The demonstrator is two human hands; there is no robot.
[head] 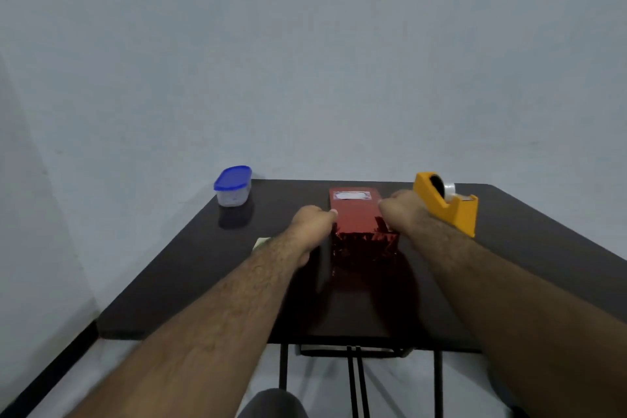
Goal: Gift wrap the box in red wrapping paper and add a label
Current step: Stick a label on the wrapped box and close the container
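Left grip: left hand [314, 224] lies against the left side of the wrapped box [359, 224], fingers curled, thumb tip touching the top left edge; whether it truly clamps the box cannot be told.
Right grip: right hand [402, 210] lies against the right side of the box, fingers curled at the top right edge; hold likewise unclear.
Box: covered in shiny red paper, lying on the table [526, 248] about mid-width and towards its far half, long axis running away from the person; near end face crinkled and dark.
Label: white label [352, 195] stuck on the top face near the far end.
Table edges: dark top; far edge runs along the wall just beyond the box; left edge slants down towards the near left corner; near edge lies under the forearms.
Open room: bare tabletop between the box and the near edge, and a wide bare stretch to the right of the tape dispenser [448, 204].
Container: clear tub with a blue lid [233, 185] at the far left corner, lid on; contents too blurred to tell.
Tape dispenser: yellow, holding a roll of clear tape, just beside the right hand on its outer side, close behind the wrist.
Paper scrap: pale slip [260, 243] on the table, partly hidden by the left forearm.
Below: black table legs and a grey knee at the lower edge.
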